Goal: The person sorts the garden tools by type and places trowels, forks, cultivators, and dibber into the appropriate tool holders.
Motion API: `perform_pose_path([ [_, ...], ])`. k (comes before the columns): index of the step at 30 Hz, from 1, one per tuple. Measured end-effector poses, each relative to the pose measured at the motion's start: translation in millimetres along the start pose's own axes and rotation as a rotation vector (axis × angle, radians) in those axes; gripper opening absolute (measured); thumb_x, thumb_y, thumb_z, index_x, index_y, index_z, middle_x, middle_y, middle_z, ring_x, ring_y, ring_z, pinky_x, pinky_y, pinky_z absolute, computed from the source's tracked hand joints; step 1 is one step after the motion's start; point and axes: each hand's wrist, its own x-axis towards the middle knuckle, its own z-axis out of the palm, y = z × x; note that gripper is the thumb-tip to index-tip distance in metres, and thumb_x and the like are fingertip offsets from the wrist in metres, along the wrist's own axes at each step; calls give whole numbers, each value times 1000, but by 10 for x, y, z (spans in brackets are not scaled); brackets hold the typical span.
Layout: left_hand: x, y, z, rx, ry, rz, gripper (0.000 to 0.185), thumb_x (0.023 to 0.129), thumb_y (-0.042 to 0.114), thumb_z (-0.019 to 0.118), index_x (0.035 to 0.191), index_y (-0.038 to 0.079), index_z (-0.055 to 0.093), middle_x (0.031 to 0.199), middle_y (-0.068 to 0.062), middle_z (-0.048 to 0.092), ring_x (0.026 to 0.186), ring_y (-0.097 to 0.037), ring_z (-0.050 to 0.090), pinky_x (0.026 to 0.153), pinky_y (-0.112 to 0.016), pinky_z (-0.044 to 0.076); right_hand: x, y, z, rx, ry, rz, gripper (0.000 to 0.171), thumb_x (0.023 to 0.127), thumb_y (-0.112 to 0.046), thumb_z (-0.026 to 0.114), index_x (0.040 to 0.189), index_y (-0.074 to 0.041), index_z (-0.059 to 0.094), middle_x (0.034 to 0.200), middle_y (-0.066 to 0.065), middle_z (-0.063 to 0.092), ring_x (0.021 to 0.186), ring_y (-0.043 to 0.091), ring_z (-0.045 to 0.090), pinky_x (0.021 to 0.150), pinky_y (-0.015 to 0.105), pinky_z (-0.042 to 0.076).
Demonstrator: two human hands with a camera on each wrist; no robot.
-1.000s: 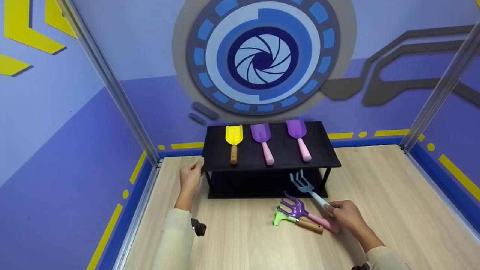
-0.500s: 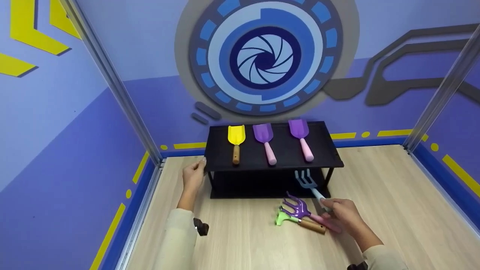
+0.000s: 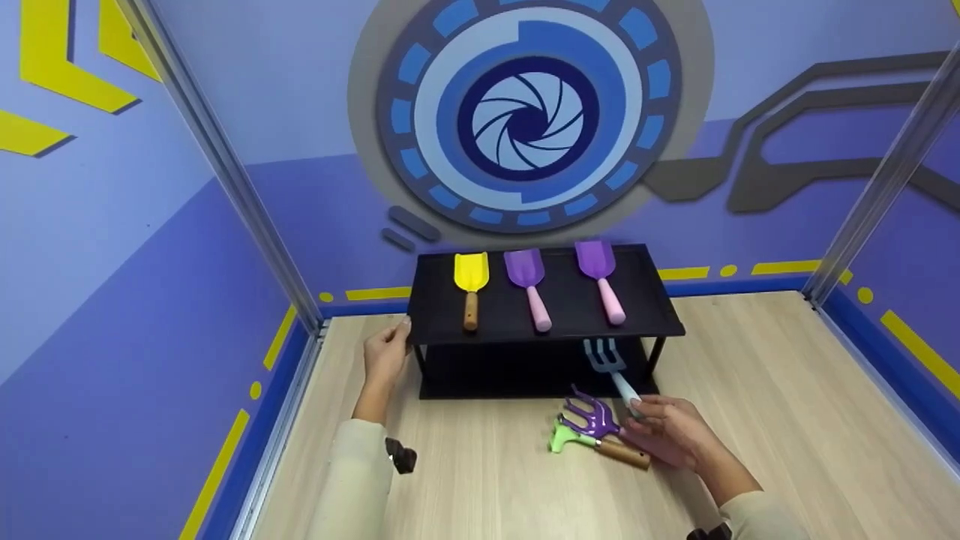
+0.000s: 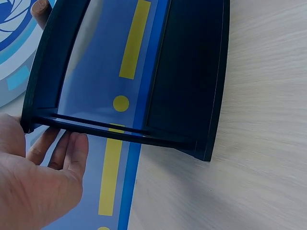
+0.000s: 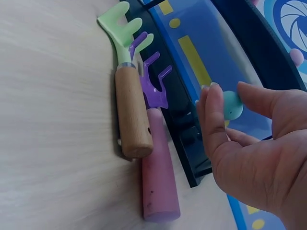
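My right hand (image 3: 675, 431) pinches the handle end of a light blue hand rake (image 3: 606, 358), its prongs pointing into the opening between the two tiers of a black shelf (image 3: 442, 324). In the right wrist view only the turquoise handle end (image 5: 233, 106) shows between thumb and fingers. Below that hand, a purple hand rake (image 5: 154, 95) with a pink handle and a green hand rake (image 5: 125, 29) with a wooden handle lie side by side on the table. My left hand (image 3: 385, 360) grips the shelf's left end at the upper tier, fingertips against its side bar (image 4: 103, 132).
On the upper tier lie a yellow scoop (image 3: 471, 271) with a wooden handle and two purple scoops, one in the middle (image 3: 525, 268) and one at the right (image 3: 596, 259), with pink handles. Patterned walls with metal corner posts (image 3: 225, 161) stand around the wooden table (image 3: 465, 480).
The light blue rake has turned from a slant to more upright in the head view, its handle end and my right hand shifting left. My left hand stays on the shelf.
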Motion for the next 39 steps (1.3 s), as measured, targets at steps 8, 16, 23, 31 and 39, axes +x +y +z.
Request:
perform_pose_path([
  [8, 15, -7, 17, -16, -1, -19, 41, 109, 36, 62, 124, 0, 75, 129, -15, 71, 115, -21, 69, 108, -41, 59, 40, 81, -16, 85, 4, 28, 70, 106, -20, 68, 159, 9, 33, 113, 11, 69, 98, 18, 69, 99, 41, 64],
  [16, 4, -6, -5, -18, -8, -9, 41, 109, 36, 62, 124, 0, 75, 127, -16, 72, 114, -22, 69, 109, -43, 59, 73, 157, 27, 31, 4, 23, 67, 105, -13, 67, 158, 11, 35, 127, 17, 61, 107, 25, 72, 104, 41, 63],
  [23, 0, -20, 8, -34, -17, -31, 42, 109, 38, 61, 128, 2, 74, 130, -14, 70, 118, -23, 68, 113, -44, 57, 103, 176, 26, 61, -7, 11, 68, 104, -9, 67, 158, 13, 32, 117, 11, 62, 96, 21, 72, 97, 38, 65],
  [31, -13, -11, 35, -78, -7, -38, 38, 109, 36, 61, 114, 0, 73, 112, -7, 69, 107, -21, 65, 112, -48, 56, 150, 185, 59, 14, 43, -2, 62, 105, -10, 65, 155, 13, 37, 115, 14, 64, 95, 23, 68, 89, 38, 67],
  [39, -26, -14, 27, -80, -11, -56, 37, 110, 34, 60, 114, 0, 71, 116, -8, 68, 110, -22, 64, 113, -48, 55, 204, 180, 60, -235, 127, -66, 51, 105, -14, 63, 147, 11, 50, 113, 14, 67, 97, 20, 63, 77, 29, 61],
])
